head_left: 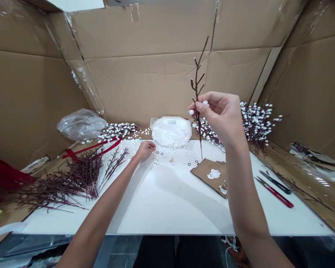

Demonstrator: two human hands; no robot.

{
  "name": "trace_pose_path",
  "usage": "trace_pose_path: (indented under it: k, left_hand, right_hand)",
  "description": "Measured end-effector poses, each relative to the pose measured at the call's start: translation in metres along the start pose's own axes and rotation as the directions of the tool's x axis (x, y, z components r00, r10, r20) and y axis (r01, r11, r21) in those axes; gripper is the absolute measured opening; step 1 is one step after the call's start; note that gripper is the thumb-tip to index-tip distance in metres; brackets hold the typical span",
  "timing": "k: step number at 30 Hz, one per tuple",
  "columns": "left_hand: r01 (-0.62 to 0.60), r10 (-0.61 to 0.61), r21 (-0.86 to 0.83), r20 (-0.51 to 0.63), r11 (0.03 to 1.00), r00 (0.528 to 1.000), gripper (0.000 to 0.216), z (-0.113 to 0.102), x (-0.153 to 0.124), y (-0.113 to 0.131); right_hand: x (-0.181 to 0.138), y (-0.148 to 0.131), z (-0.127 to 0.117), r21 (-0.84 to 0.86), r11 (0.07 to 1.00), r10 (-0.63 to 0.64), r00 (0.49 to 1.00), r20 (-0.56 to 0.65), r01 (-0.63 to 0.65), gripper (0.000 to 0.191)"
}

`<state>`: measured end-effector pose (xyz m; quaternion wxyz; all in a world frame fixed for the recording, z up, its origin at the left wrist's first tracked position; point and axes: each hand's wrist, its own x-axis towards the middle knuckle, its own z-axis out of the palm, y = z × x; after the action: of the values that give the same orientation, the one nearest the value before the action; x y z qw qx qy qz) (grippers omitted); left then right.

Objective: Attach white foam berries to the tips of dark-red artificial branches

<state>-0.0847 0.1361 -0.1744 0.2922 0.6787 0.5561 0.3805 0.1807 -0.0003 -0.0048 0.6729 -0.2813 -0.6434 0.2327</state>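
Upright in my right hand [219, 111] is a brown artificial twig [196, 80], pinched between thumb and fingers. White berries show on its lower part, beside my fingertips; the upper prongs look bare. My left hand [145, 150] is low over the table, its fingertips drawn together near loose white berries [136, 141]. Whatever those fingers hold, if anything, is hidden. Below the twig lies a piece of cardboard [202, 175] with dabs of white paste [213, 174] on it.
Bare brown twigs [86, 171] are heaped at the left, with red ribbon [111, 145]. A white plastic bag [171, 132] sits at the back. Finished-looking berry sprays [258, 121] stand right. Red-handled snips [279, 195] and black snips [279, 183] lie at the right edge. Cardboard walls [145, 82] enclose the table.
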Motion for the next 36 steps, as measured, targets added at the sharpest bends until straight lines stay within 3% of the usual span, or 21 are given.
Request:
trace_pose_path:
  k: [4, 9, 10, 12, 14, 18, 26, 36]
  left_hand:
    - [-0.008, -0.007, -0.294, -0.05, 0.956, 0.999, 0.026, 0.0, -0.006, 0.031]
    - [-0.097, 0.085, -0.601, -0.048, 0.793, 0.995, 0.027, -0.002, -0.02, 0.104]
    - [-0.116, 0.119, -0.657, -0.041, 0.745, 0.992, 0.024, -0.002, -0.024, 0.121]
    - [-0.109, 0.208, -0.848, 0.002, 0.518, 0.978, 0.018, -0.001, -0.033, 0.155]
    - [-0.098, 0.28, -0.924, 0.01, 0.369, 0.96, 0.015, 0.002, -0.043, 0.184]
    - [-0.148, 0.362, -0.954, -0.045, 0.261, 0.931, 0.011, 0.011, -0.058, 0.221]
    - [-0.288, 0.359, -0.907, -0.17, 0.307, 0.918, 0.006, 0.025, -0.062, 0.238]
    - [-0.317, 0.413, -0.906, -0.185, 0.28, 0.892, 0.007, 0.027, -0.062, 0.234]
  right_hand:
    - [-0.001, -0.001, 0.0, -0.003, 1.0, -0.027, 1.0, 0.008, 0.027, 0.012]
    - [-0.002, -0.005, 0.001, 0.025, 1.0, 0.012, 1.0, 0.024, -0.012, 0.012]
    - [-0.002, -0.006, 0.002, 0.03, 0.999, 0.016, 0.999, 0.03, -0.017, 0.012]
    - [-0.003, -0.009, 0.003, 0.027, 0.999, 0.018, 0.998, 0.053, -0.019, 0.012]
    - [-0.004, -0.012, 0.003, 0.012, 1.0, 0.016, 0.997, 0.08, -0.017, 0.011]
    - [-0.005, -0.015, 0.003, -0.005, 1.0, -0.005, 0.997, 0.077, 0.006, 0.01]
    - [-0.005, -0.017, 0.0, -0.022, 0.999, -0.023, 0.999, 0.04, 0.024, 0.009]
    - [-0.007, -0.016, 0.002, -0.073, 0.996, -0.044, 0.998, 0.034, 0.047, 0.004]
